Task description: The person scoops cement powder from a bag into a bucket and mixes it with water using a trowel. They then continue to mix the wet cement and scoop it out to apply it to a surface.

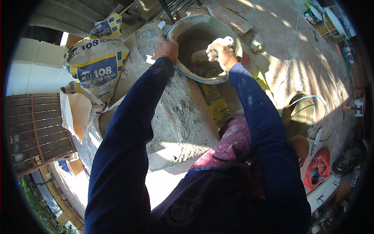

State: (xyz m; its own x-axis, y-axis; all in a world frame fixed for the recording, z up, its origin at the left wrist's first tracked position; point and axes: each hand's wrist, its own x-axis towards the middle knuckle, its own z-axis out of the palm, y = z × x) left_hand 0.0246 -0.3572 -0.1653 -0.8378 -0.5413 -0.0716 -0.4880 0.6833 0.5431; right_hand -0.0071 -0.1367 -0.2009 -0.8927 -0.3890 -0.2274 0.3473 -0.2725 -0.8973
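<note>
A round tub (198,26) stands in front of me with grey, wet-looking mortar (212,71) inside. My left hand (166,48) is closed over the tub's left rim. Inside the tub's right half, my right hand (221,52) is wrapped around the pale handle of a trowel. The trowel's blade (200,57) points left and rests at the mortar, its lower edge partly hidden. Grey residue covers the fingers of my right hand.
Cement bags (97,70) stand at the left. A heap of grey powder (175,117) lies between my arms. To the right are a bucket (302,113) with a hose, a red plastic bag (317,169) and a stone chunk (256,43). A plank (231,18) lies behind the tub.
</note>
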